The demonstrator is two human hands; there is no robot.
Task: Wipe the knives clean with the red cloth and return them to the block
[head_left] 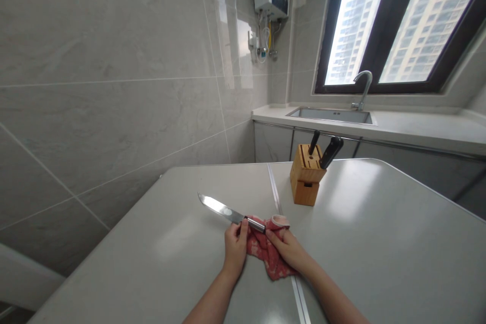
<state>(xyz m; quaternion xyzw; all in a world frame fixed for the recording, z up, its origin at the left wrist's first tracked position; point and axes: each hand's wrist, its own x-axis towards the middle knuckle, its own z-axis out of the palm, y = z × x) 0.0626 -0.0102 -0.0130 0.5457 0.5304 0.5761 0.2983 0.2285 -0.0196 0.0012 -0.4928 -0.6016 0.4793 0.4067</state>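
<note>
A kitchen knife (220, 207) is held above the table, its shiny blade pointing to the far left. My left hand (236, 245) is closed on the knife near where blade and handle meet, thumb on top. At the butt of the dark handle, my right hand (286, 248) pinches a red patterned cloth (266, 253) against it. Part of the cloth lies under the handle and hangs down between both hands. Fingers beneath the cloth are hidden.
A wooden knife block (306, 182) with two black-handled tools in it stands at the table's far side. The pale table (182, 273) has a metal seam down its middle. Beyond it are a counter with a sink (330, 115), a faucet (364, 88) and a window. A tiled wall rises at left.
</note>
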